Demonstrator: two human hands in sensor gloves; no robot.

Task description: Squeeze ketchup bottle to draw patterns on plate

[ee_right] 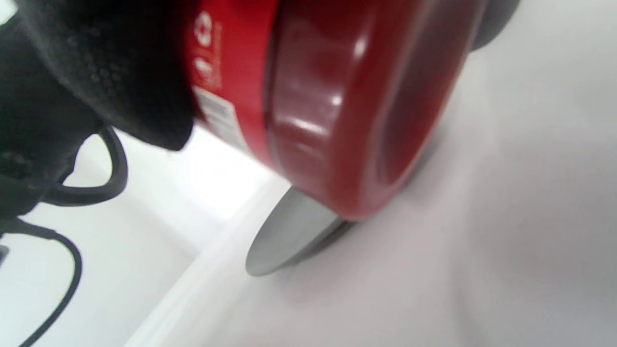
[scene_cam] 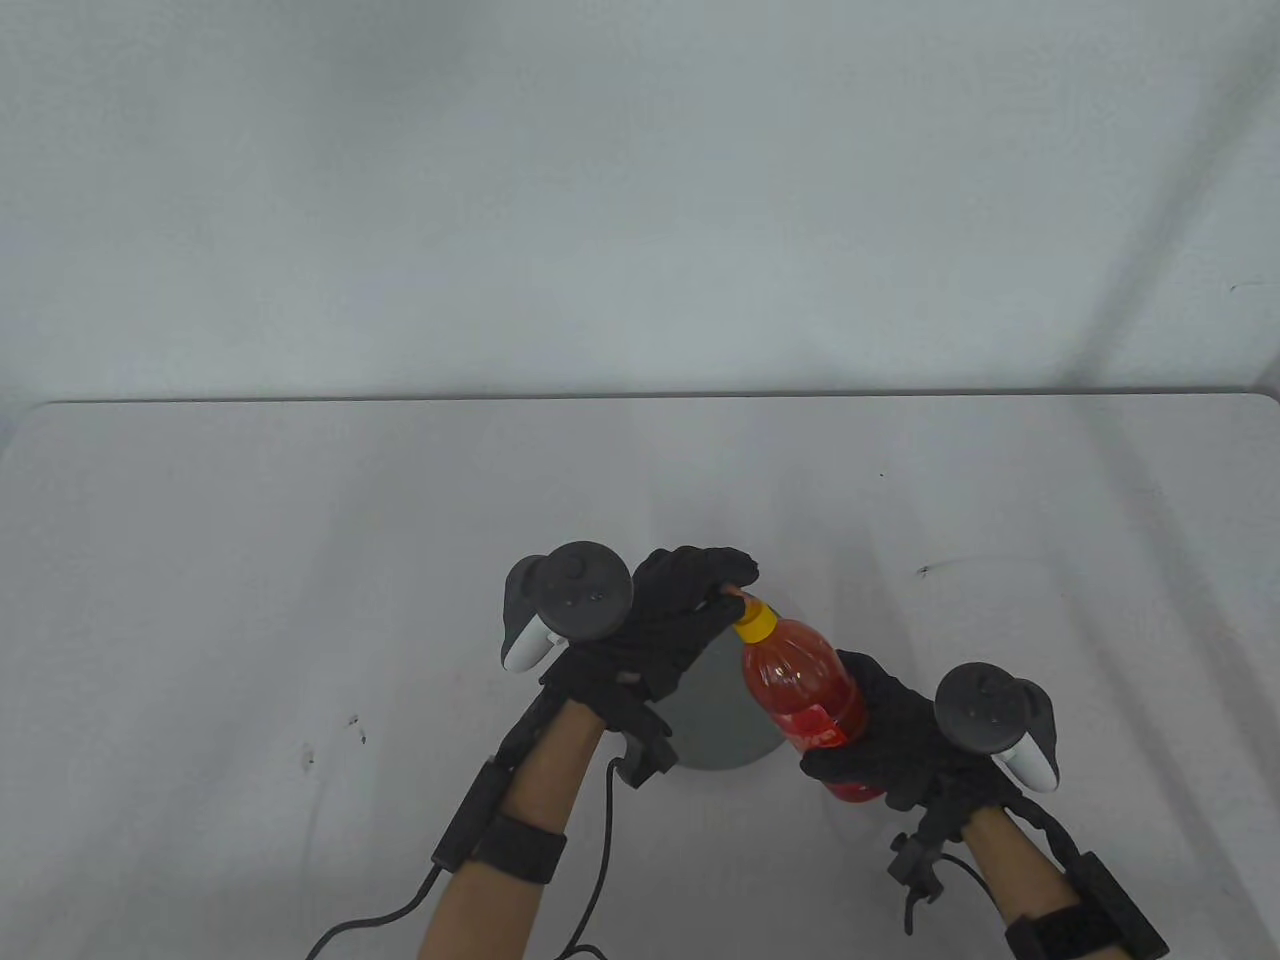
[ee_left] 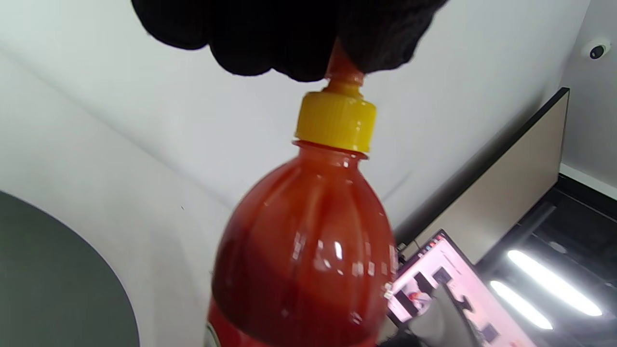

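Observation:
A red ketchup bottle (scene_cam: 805,700) with a yellow cap (scene_cam: 755,621) is held tilted above a grey plate (scene_cam: 725,720) near the table's front edge. My right hand (scene_cam: 880,735) grips the bottle's lower body around the label. My left hand (scene_cam: 690,600) pinches the small red tip (ee_left: 342,67) on top of the yellow cap (ee_left: 337,120). In the right wrist view the bottle's base (ee_right: 356,115) fills the frame, with the plate's rim (ee_right: 289,236) below it. The plate's bare grey surface (ee_left: 53,279) shows at the lower left of the left wrist view.
The white table (scene_cam: 300,560) spreads out to the left, right and back of the hands. Black glove cables (scene_cam: 590,870) trail off its front edge. A laptop screen (ee_left: 448,289) shows beyond the table in the left wrist view.

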